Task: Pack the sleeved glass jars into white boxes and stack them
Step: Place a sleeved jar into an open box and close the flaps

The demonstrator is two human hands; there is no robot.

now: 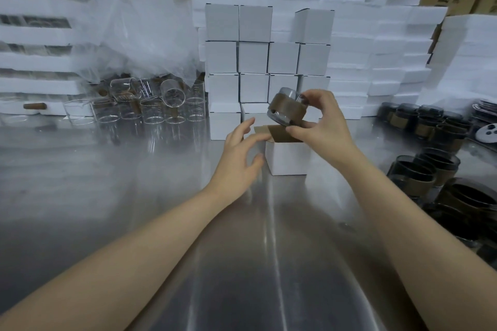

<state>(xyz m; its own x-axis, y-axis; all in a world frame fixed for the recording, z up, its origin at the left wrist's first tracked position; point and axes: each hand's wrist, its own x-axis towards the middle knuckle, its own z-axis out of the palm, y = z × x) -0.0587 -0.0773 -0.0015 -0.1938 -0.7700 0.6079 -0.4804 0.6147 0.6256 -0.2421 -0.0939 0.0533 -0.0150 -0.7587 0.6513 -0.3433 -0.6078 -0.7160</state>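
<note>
Jar [285, 108] hangs tilted in right hand [324, 122] above open box [287, 161].

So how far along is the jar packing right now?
Done: closed white boxes stand stacked several rows high behind the work spot. In hand: the right hand holds a sleeved jar tilted above the open box, with the left hand open beside its flap. Left: many sleeved jars wait at the right.
</note>
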